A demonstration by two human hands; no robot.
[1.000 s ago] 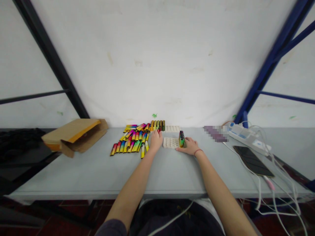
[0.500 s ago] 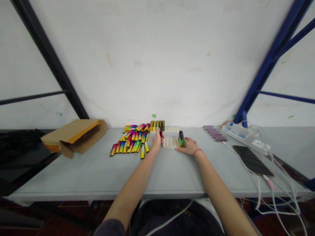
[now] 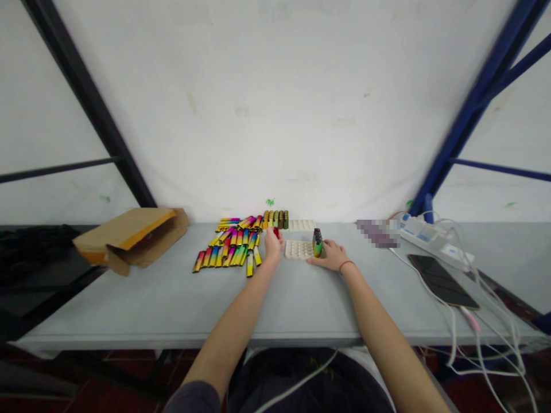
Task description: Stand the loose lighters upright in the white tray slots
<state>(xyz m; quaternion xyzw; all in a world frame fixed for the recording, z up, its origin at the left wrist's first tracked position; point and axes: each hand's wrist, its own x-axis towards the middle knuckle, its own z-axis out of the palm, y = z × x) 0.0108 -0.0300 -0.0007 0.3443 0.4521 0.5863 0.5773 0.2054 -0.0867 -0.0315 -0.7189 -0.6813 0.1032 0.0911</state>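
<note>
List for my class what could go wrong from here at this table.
1. The upright row of shiny pieces at the right end of the near white tray might topple if the right hand beside it bumps it.
2. The left hand, holding a red piece, is close to the loose pieces and could knock some askew.
3. A white cable hangs over the table's front edge; a snag could perhaps tug the phone.
</note>
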